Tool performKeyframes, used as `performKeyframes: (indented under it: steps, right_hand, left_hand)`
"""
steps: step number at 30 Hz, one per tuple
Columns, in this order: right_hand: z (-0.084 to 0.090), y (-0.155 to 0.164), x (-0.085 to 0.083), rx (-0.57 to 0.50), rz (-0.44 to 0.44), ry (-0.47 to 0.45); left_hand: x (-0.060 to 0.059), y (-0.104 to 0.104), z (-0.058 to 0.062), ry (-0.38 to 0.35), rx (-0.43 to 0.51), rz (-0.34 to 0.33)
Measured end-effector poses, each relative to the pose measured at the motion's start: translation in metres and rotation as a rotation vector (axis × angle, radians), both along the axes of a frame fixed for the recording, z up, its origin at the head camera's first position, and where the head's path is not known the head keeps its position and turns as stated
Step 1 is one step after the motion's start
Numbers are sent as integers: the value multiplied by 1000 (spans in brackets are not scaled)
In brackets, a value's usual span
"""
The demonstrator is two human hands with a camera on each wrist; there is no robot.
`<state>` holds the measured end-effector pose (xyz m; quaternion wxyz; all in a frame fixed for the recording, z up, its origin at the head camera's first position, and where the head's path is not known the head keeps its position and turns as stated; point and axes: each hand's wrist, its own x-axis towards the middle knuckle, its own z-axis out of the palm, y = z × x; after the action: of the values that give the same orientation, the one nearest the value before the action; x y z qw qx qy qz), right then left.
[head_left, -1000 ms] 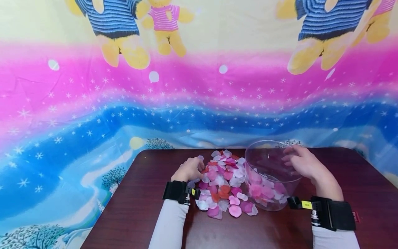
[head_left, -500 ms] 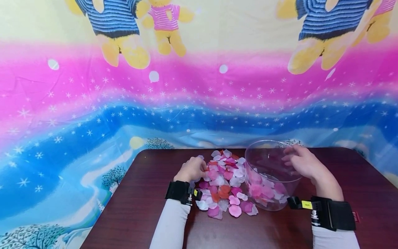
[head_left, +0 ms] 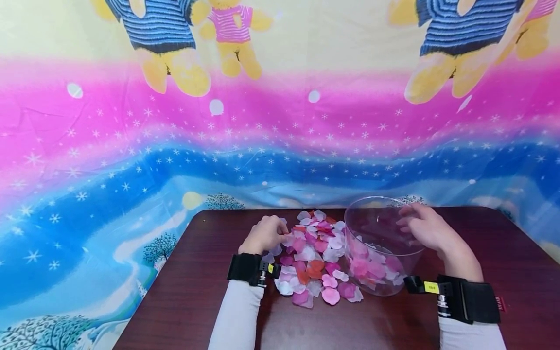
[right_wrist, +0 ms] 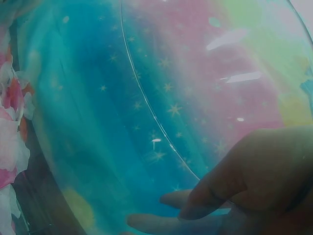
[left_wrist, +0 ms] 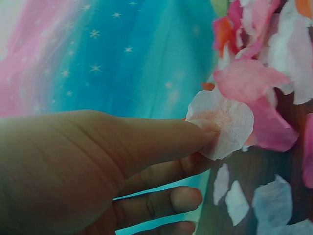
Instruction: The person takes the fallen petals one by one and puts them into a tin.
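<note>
A loose pile of pink, white and red fabric petals [head_left: 316, 255] lies on the dark wooden table [head_left: 192, 291]. My left hand [head_left: 280, 236] is at the pile's left edge. In the left wrist view my left hand [left_wrist: 208, 143] pinches a white petal [left_wrist: 230, 122] between thumb and forefinger. To the right of the pile stands a clear round container [head_left: 376, 245] with several petals in its bottom. My right hand [head_left: 409, 223] grips its right rim, and in the right wrist view the right hand [right_wrist: 195, 205] curls against the clear wall [right_wrist: 142, 107].
A bright cloth with stars and cartoon bears [head_left: 280, 121] hangs behind the table and drapes past its left edge. Black wrist straps sit on both white sleeves. Bare table [head_left: 350, 325] shows in front of the pile and right of the container.
My left hand has shifted slightly left and back along the pile's edge, its fingers closing on a petal. The right hand and the container have not moved.
</note>
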<state>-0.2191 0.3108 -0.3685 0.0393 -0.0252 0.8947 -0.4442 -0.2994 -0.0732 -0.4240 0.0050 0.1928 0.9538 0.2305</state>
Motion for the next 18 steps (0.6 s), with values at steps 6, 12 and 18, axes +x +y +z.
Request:
performKeyframes:
  steps: [6,12,18]
  right_hand:
    - [0,0,0,12,1,-3]
    - [0,0,0,19,0,1]
    - [0,0,0,20,-1,-1]
  left_hand:
    - [2,-3,9,12,26,13]
    - [5,-2,17,48,47,2]
    - [8,0,25,91,84,-31]
